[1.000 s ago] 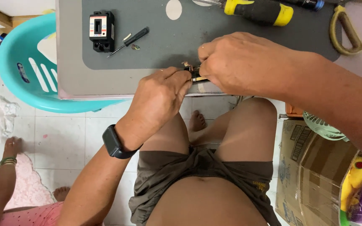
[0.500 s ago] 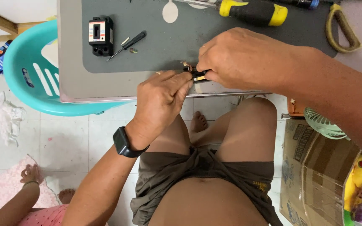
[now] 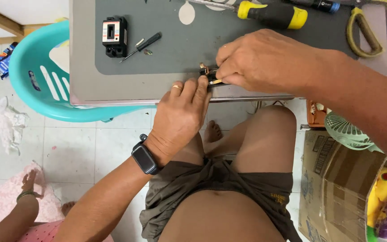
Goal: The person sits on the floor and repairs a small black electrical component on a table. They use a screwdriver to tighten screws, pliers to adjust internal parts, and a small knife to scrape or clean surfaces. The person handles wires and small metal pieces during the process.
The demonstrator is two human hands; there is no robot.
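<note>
Both hands pinched on a small electrical part at the table's near edge

From my seat I see the left hand (image 3: 180,116) and the right hand (image 3: 265,60) meeting over a small electrical part (image 3: 208,74), and both are closed on it: the left fingertips (image 3: 201,85) press in from below, while the right hand's thumb and fingers clamp it from the side. The part sits on the grey mat (image 3: 166,49), right by the front edge of the metal table (image 3: 83,54), just above my knees.

My worry is that edge. The part is so close to it that I judge a slip of either pinch could send the piece, or something loose inside it, off the table and down to the tiled floor (image 3: 68,148). A hard push from the right hand against a light grip on the left could cause exactly that.

The part itself looks dark, with a copper-coloured bit at its top and a thin pale pin sticking out toward the right hand. Most of it is hidden by fingers, so I cannot tell its full shape.

Further back on the mat lie 1 black switch block with a white and red face (image 3: 114,36), a small black screwdriver (image 3: 140,46), and a larger yellow and black screwdriver (image 3: 272,13). A turquoise plastic chair (image 3: 32,80) stands to the left of the table, a cardboard box (image 3: 337,188) to the right
</note>
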